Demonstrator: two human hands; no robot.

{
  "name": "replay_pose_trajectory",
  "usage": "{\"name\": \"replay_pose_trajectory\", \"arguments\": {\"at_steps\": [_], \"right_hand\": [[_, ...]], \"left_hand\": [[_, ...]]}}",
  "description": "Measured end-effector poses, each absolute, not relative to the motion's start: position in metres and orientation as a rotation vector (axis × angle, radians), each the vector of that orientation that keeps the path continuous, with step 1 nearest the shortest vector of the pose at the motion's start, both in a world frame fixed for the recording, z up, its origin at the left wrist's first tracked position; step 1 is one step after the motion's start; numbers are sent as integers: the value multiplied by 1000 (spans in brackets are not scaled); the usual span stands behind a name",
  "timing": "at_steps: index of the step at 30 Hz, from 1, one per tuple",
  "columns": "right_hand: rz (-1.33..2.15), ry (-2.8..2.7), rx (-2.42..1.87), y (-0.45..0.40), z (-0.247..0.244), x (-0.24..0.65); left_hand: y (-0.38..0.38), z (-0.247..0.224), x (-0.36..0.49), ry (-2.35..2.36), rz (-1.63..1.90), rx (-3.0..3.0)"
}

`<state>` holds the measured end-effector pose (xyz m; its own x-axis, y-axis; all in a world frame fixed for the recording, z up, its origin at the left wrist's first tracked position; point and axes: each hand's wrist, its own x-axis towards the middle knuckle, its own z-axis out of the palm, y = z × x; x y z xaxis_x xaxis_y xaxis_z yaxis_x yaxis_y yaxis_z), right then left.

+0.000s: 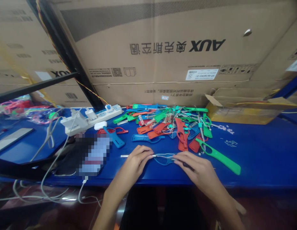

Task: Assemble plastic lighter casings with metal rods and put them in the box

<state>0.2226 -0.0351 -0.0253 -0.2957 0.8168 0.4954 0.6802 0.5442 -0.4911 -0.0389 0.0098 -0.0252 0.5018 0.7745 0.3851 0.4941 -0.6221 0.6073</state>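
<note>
My left hand (pixel 139 159) is closed round a thin metal tube (pixel 124 156), whose silvery end sticks out to the left. From its other side, thin white wires (pixel 166 155) run across to my right hand (pixel 195 164). A blue plastic lighter shell (pixel 164 160) with a loop lies between the hands, partly covered by the fingers. My right hand pinches a thin dark tool (pixel 186 165) whose kind I cannot make out; its tip is near the shell and wires. Close to the right hand lies a green lighter shell (pixel 221 158).
Behind the hands is a pile of red, blue and green lighter shells (pixel 160 128) with metal tubes and wires. A charging phone (pixel 97 156) and white power strip (pixel 97 116) are left. An open carton (pixel 241 111) and small loose bits (pixel 231 143) are right.
</note>
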Motion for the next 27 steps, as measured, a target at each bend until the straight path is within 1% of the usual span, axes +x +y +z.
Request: {"name": "replay_pose_trajectory", "arguments": {"at_steps": [6, 15, 27], "right_hand": [[304, -2048, -1188, -29, -26, 220], [327, -2025, -1281, -34, -29, 223], [435, -2054, -1235, -34, -27, 223]], "left_hand": [[10, -27, -40, 1098, 955, 2340], [9, -20, -39, 1211, 833, 2422], [4, -18, -40, 1342, 757, 2420]]}}
